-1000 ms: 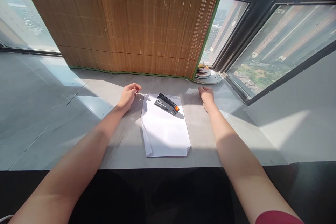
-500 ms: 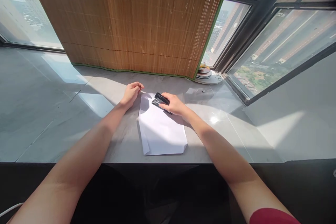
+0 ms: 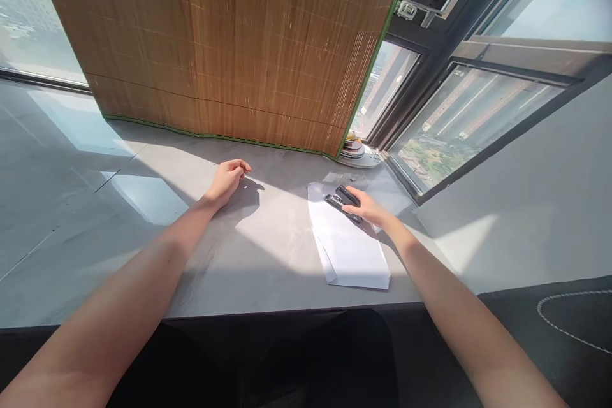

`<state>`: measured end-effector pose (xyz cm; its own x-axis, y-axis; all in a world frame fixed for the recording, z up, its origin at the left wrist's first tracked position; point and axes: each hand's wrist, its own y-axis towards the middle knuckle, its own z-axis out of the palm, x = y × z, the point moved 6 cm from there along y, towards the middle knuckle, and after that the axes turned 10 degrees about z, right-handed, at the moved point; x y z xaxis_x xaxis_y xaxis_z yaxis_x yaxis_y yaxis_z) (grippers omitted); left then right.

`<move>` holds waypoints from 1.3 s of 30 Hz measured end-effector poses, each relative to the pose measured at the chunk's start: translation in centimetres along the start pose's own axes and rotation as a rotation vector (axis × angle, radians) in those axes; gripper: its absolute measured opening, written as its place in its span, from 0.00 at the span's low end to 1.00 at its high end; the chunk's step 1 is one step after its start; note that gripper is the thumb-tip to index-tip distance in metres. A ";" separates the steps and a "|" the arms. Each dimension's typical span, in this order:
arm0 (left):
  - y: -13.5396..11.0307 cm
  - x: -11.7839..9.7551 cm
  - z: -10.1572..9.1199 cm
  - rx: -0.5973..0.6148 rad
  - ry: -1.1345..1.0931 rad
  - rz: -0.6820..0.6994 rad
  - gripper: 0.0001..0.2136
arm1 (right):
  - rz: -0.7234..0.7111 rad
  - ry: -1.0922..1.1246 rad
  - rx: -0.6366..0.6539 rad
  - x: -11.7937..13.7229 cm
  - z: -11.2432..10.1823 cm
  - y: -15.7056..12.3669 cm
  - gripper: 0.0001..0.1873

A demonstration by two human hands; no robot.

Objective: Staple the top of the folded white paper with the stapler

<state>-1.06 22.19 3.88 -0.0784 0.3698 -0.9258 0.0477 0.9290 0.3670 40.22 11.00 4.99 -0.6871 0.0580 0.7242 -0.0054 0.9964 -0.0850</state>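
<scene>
My right hand (image 3: pixel 366 207) grips a black stapler (image 3: pixel 351 196), thumb and fingers around its rear part. The stapler's arms are spread apart at the front end. It rests over the upper part of some white paper sheets (image 3: pixel 351 255), which lie slightly fanned on the grey stone ledge (image 3: pixel 268 248). To the left, my left hand (image 3: pixel 226 183) rests on the ledge with its fingers curled in. Nothing shows in it, and it is well apart from the paper.
A bamboo blind (image 3: pixel 224 44) with green edging hangs behind the ledge. Stacked plates (image 3: pixel 356 156) stand in the far right corner by the window (image 3: pixel 459 121). A small clear piece (image 3: pixel 337 180) lies beyond the paper. A white wall (image 3: pixel 516 223) borders the right side.
The paper and the stapler in my right hand have shifted right, away from my left hand. My left hand stays curled on the ledge. The view has turned slightly.
</scene>
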 end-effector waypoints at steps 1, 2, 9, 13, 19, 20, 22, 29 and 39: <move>0.0 0.0 0.1 0.010 0.002 -0.001 0.09 | 0.038 0.007 -0.017 -1.2 -1.0 -0.3 0.28; 0.0 -0.1 0.1 0.018 0.004 -0.001 0.09 | 0.061 0.016 -0.011 -2.1 -1.8 -0.5 0.29; 0.0 0.0 -0.1 0.006 0.024 0.023 0.09 | 0.130 0.502 -0.339 -6.2 -5.7 1.7 0.38; -0.1 0.0 -0.1 0.021 0.013 0.019 0.09 | 0.182 0.650 -0.612 -9.2 -6.7 2.5 0.35; -0.3 -0.3 -0.2 0.042 0.038 0.001 0.09 | 0.200 0.641 -0.524 -10.4 -5.5 3.3 0.30; -0.3 -0.4 -0.2 0.042 0.043 0.002 0.09 | 0.212 0.600 -0.531 -10.4 -5.4 3.4 0.29; -0.3 -0.6 -0.2 0.034 0.049 0.006 0.09 | 0.236 0.462 -0.540 -10.1 -5.2 3.5 0.28; -0.4 -0.8 -0.1 0.041 0.018 0.001 0.08 | 0.027 -0.265 -0.571 -6.3 -4.4 3.7 0.17; -0.4 -0.3 -1.1 0.111 0.029 -0.006 0.09 | 0.106 -0.294 -0.265 -7.1 -2.6 6.6 0.26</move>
<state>-2.12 21.75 4.14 -0.1076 0.3662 -0.9243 0.1569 0.9243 0.3479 46.94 17.33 1.02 -0.8525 0.1789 0.4911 0.2374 0.9696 0.0589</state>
